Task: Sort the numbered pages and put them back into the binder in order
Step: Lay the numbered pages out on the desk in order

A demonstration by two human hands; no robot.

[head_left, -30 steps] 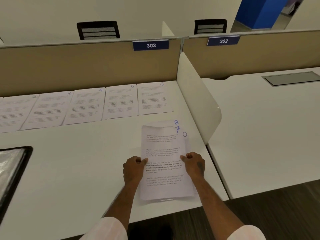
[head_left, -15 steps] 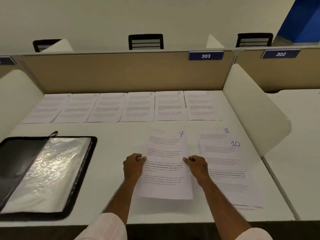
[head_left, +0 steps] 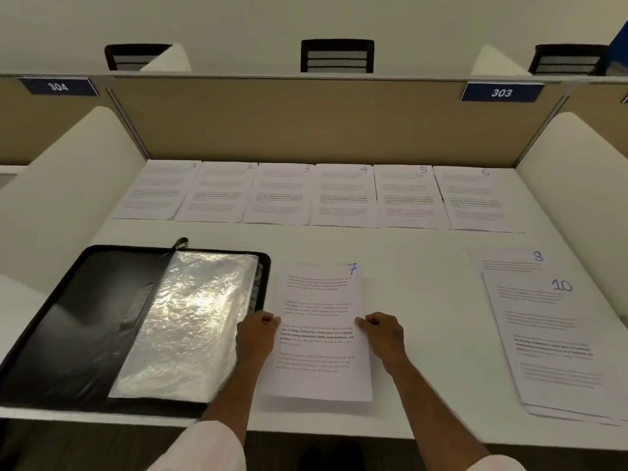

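Page 7 (head_left: pixel 319 297) is held over the white desk, just right of the open black binder (head_left: pixel 57 321). My left hand (head_left: pixel 255 338) pinches its left edge and my right hand (head_left: pixel 382 336) pinches its right edge. The binder lies open with a stack of shiny plastic sleeves (head_left: pixel 190 321) on its right half. Pages 1 to 6 (head_left: pixel 343 195) lie in a row along the back of the desk. At the right, page 10 (head_left: pixel 550 341) lies on a small pile, with page 8 (head_left: pixel 509 260) showing above it.
White curved dividers stand on the left (head_left: pixel 68 185) and on the right (head_left: pixel 577 185) of the desk. A tan partition (head_left: pixel 306 120) with the label 303 (head_left: pixel 501 92) closes the back. Black chair backs show behind it. The desk's front edge (head_left: pixel 373 433) is near my arms.
Both hands carried page 7 leftward off the pile, leaving pages 8 and 10 at the right. It now hangs next to the binder, and my view has swung left.
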